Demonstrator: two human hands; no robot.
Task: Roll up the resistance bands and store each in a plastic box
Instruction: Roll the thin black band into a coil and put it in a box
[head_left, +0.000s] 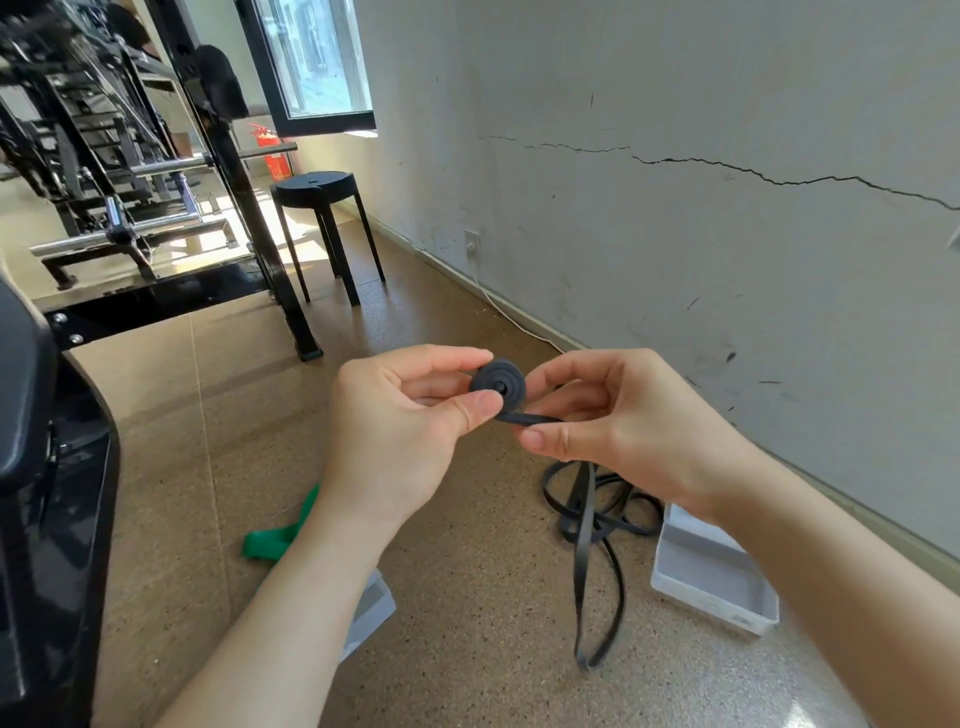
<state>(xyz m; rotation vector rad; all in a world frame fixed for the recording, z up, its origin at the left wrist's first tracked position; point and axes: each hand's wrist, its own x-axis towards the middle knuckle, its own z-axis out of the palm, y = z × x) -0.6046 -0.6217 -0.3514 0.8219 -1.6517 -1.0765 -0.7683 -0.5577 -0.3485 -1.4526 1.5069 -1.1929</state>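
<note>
Both hands are working chest-high: left hand (410, 415) pinching a small black coil (497, 385), right hand (613, 415) pinching the resistance band (584, 525) feeding in. Rolling is barely underway; next it needs steady turns w/ tension. Coil face is pointing toward the camera; loose tail is hanging down to the floor (467, 597) by a clear plastic box (711, 582).

Black stool (321, 188) near cracked wall (675, 156) — perhaps a fire extinguisher (274, 156) behind.
</note>
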